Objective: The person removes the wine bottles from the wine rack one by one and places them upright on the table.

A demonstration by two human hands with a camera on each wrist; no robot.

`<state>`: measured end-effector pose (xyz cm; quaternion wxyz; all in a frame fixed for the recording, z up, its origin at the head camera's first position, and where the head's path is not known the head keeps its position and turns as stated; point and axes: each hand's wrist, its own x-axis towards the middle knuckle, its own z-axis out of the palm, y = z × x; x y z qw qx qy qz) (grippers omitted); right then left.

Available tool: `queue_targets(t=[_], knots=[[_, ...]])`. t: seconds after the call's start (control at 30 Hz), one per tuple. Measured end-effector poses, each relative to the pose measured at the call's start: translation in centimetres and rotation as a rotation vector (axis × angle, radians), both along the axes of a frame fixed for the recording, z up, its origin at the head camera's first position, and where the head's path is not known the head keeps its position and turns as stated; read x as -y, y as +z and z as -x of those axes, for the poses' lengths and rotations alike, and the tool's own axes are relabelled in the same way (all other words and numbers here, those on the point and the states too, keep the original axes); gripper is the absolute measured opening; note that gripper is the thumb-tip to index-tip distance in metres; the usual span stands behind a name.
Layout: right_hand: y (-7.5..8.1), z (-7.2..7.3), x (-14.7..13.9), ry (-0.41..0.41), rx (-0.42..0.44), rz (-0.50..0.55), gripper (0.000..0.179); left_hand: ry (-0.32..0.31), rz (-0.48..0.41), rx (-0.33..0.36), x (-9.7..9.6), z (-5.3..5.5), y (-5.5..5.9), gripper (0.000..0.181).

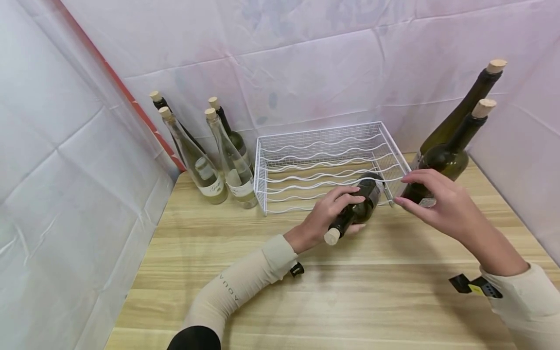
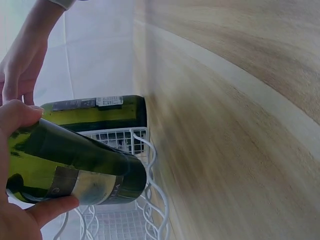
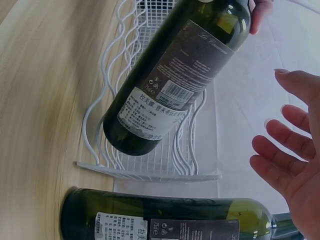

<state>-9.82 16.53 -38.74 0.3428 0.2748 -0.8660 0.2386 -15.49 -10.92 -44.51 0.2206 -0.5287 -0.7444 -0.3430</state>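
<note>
My left hand [image 1: 325,214] grips a dark green wine bottle [image 1: 362,210] around its shoulder and neck. The corked end tilts toward me. Its base reaches over the front right part of a white wire wine rack [image 1: 394,146]. In the right wrist view, this bottle [image 3: 175,85] shows a dark label and a white sticker, slanted above the wavy wires. Beside the rack's right end, my right hand [image 1: 442,204] has its thumb and fingers apart. Nothing lies between those fingers in the right wrist view.
Two dark corked bottles, a nearer one [image 1: 442,163] and a farther one [image 1: 459,104], stand right of the rack. Left of it stand two clear bottles [image 1: 205,177] and two dark ones [image 1: 236,141]. White sheeting [image 1: 306,87] hangs behind the wooden table [image 1: 350,301].
</note>
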Motion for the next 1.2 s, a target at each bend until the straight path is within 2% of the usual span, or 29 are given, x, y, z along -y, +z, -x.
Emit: queue_targets(t=[0.23, 0.53, 0.83, 1.03, 1.13, 1.2], knots=[[0.2, -0.1, 0.7, 0.021, -0.017, -0.006, 0.078, 0.001, -0.078, 0.046, 0.3, -0.2, 0.3, 0.059], [-0.1, -0.2, 1.4, 0.043, -0.007, -0.028, 0.076, 0.009, -0.17, 0.143, 0.5, -0.2, 0.5, 0.063], [0.0, -0.3, 2.3, 0.12, -0.033, -0.003, 0.072, 0.039, -0.238, 0.118, 0.5, -0.2, 0.9, 0.065], [0.2, -0.6, 2.8, 0.159, -0.043, -0.026, 0.072, 0.053, -0.27, 0.114, 0.7, -0.2, 1.2, 0.066], [0.2, -0.6, 3.2, 0.171, -0.049, -0.047, 0.073, 0.051, -0.284, 0.154, 0.8, -0.2, 1.5, 0.066], [0.1, -0.6, 3.5, 0.176, -0.047, -0.06, 0.074, 0.05, -0.295, 0.209, 1.0, -0.2, 1.7, 0.066]])
